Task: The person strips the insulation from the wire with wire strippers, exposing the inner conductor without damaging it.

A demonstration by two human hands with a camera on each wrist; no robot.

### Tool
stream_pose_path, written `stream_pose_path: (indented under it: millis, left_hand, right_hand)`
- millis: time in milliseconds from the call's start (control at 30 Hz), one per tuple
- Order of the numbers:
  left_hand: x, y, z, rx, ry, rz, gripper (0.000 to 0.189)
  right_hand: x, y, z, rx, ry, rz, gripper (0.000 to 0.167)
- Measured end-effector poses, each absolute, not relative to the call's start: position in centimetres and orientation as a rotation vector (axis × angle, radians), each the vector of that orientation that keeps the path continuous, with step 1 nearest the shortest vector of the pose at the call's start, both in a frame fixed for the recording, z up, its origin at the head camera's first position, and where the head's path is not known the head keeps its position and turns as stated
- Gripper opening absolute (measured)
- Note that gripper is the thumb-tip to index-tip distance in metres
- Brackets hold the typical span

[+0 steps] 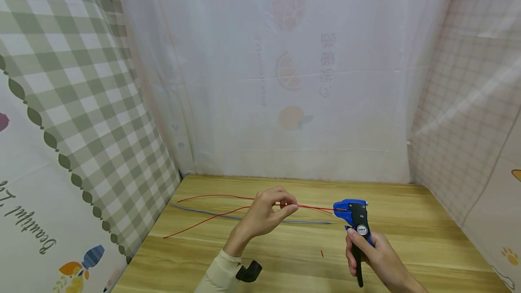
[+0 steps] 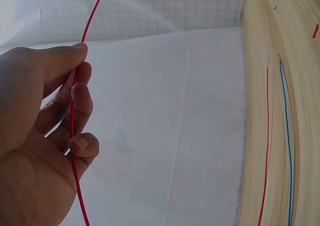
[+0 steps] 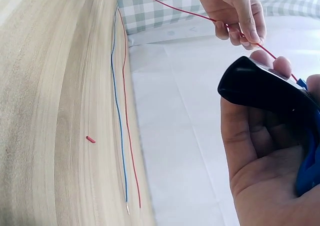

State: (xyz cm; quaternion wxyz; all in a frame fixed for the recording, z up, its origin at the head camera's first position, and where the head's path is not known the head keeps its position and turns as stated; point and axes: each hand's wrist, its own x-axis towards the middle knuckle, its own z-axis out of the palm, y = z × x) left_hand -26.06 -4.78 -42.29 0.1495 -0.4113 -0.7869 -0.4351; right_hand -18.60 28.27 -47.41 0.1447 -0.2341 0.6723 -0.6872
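My left hand (image 1: 264, 214) pinches a red wire (image 2: 75, 166) between thumb and forefinger, the other fingers loosely bent along it. From there the wire runs right into the blue head of a wire stripper (image 1: 358, 216), where its end sits in the jaws. My right hand (image 1: 376, 257) grips the stripper's black and blue handles, holding the tool upright over the table. In the right wrist view, the black handle end (image 3: 250, 83) hides part of the fingers. Behind the left hand, a second red wire (image 2: 266, 136) and a blue wire (image 2: 286, 110) lie on the table.
On the wooden table (image 1: 285, 261), a short red piece (image 1: 322, 253) lies between the hands. The left wrist view also shows a tiny blue piece (image 2: 275, 7). The blue wire's right end is bared. Printed cloth sheets (image 1: 297, 148) enclose the table at the back and sides.
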Motion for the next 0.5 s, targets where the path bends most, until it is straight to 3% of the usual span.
stream_pose_path:
  millis: [500]
  left_hand:
    - [-26.26,-4.78,-42.65,-1.160,-2.274,-1.230,0.007]
  right_hand:
    - [-18.50,27.58,-47.60,-0.648,1.998,-2.028,0.047]
